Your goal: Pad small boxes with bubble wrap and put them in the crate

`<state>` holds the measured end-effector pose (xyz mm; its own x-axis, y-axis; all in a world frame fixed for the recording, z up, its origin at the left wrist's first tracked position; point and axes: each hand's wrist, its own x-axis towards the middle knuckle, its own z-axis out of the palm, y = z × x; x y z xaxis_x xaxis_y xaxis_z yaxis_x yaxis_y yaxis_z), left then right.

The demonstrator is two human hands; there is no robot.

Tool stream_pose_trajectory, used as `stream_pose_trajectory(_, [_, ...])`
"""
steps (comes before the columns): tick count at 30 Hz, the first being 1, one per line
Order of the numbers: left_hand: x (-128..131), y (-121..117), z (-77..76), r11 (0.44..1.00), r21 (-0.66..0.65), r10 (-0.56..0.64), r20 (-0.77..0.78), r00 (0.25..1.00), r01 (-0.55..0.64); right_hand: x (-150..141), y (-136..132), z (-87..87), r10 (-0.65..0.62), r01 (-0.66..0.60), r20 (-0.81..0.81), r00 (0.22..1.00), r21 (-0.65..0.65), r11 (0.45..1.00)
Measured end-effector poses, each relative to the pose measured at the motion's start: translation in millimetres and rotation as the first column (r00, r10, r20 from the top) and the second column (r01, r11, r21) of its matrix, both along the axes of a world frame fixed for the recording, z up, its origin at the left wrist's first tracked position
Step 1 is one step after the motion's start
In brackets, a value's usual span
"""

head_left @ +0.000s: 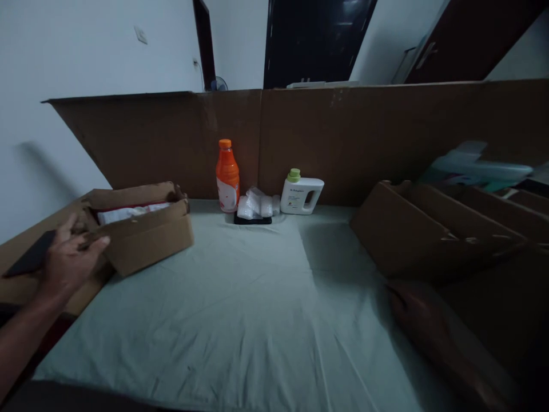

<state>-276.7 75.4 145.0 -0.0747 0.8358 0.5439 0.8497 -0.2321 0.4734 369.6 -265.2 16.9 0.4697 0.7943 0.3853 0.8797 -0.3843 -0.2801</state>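
My left hand (71, 252) is at the near left corner of a small open cardboard box (154, 243), its thumb and fingers closed around the edge. White packaging with a red edge (128, 213) shows inside that box. My right hand (416, 315) is low beside a larger cardboard box (398, 234) with several upright walls. That hand is dark and smeared by motion, so its fingers are hard to make out. Between the boxes, at the back, stand an orange bottle (227, 174) and a white jug with a green cap (295, 197).
Bubble-wrapped items (257, 205) lie on a flat black object (253, 221) between bottle and jug. A pale green cloth (257, 297) covers the surface. Behind runs a tall cardboard wall (309, 126). Pale translucent plastic (476, 169) sticks up from the right box.
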Motion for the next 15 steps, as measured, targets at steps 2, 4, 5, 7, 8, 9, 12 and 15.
stream_pose_trajectory(2, [13,-42,-8.1,0.994,-0.031,-0.102,0.046,0.994,0.104,-13,5,2.9,0.027,-0.027,0.043,0.999,0.004,1.0])
stream_pose_trajectory(4, [34,-79,-14.6,0.974,-0.081,-0.202,0.124,0.972,0.213,-40,13,4.8,0.086,-0.088,0.086,0.993,0.028,0.996])
stream_pose_trajectory(5, [46,-95,-17.5,0.956,-0.097,-0.26,0.162,0.952,0.277,-57,18,5.7,0.136,-0.141,0.098,0.986,0.046,0.989])
stream_pose_trajectory(7, [70,-123,-23.6,0.908,-0.083,-0.388,0.2,0.899,0.411,-98,25,8.9,0.282,-0.289,0.093,0.955,0.078,0.954])
stream_pose_trajectory(8, [81,-135,-27.0,0.875,-0.059,-0.462,0.198,0.865,0.481,-119,27,11.3,0.361,-0.367,0.077,0.93,0.087,0.926])
stream_pose_trajectory(9, [89,-147,-30.9,0.842,-0.027,-0.526,0.183,0.83,0.539,-138,29,14.1,0.438,-0.441,0.05,0.898,0.09,0.893])
stream_pose_trajectory(12, [102,-175,-46.2,0.793,0.119,-0.609,0.122,0.784,0.598,-176,30,22.8,0.565,-0.555,-0.084,0.821,0.116,0.824])
stream_pose_trajectory(15, [102,-194,-67.5,0.837,0.194,-0.542,0.166,0.824,0.511,-183,37,28.4,0.587,-0.56,-0.262,0.766,0.179,0.809])
